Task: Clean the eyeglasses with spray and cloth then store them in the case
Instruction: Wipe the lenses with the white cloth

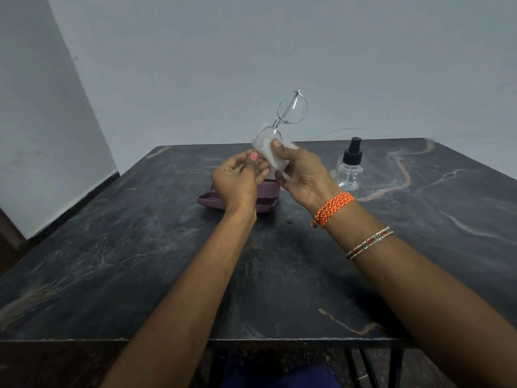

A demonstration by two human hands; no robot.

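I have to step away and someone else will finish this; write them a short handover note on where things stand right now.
Hands: the left hand pinches the lower part of the eyeglasses, held up above the table. The right hand presses the white cloth round the lower lens, thumb on top.
Things: the spray bottle stands upright, cap on, to the right. The purple case lies open behind the hands.
Done: wiping is under way on the lower lens; whether spray was applied cannot be told.
Left: wipe the upper lens, fold the glasses, put them in the case, close it.

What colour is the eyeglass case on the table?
The case is a dull purple, seen in the head view.
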